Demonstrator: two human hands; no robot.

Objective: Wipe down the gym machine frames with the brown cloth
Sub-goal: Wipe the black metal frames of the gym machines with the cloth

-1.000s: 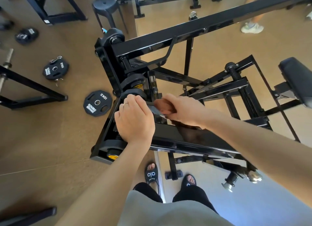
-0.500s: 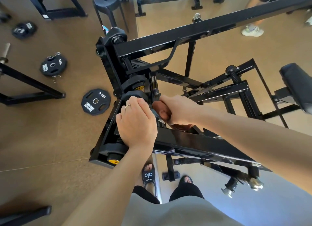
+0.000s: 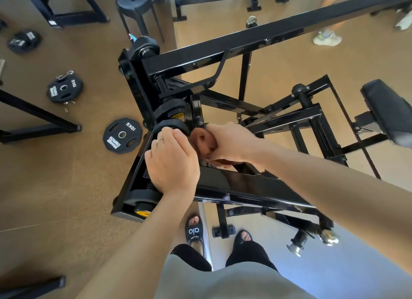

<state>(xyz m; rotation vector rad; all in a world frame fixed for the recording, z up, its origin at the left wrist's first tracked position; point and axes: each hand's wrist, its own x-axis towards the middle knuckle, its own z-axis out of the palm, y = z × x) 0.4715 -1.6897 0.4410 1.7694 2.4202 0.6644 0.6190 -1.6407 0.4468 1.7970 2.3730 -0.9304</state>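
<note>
Brown gym floor (image 3: 66, 187) surrounds a black frame (image 3: 256, 187). Right hand (image 3: 229, 142) grips a brown cloth (image 3: 201, 141) against it; left hand (image 3: 171, 162), fingers curled, rests on the frame.

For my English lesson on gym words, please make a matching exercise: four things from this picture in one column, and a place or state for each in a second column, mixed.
Things:
1. cloth
2. 10KG plate
3. stool
4. ring

Places or states:
A. flat on the floor, left of the frame
B. on a finger of the left hand
C. bunched in the right hand
D. standing at the top, beyond the frame

Pairs: 1-C, 2-A, 3-D, 4-B
</note>
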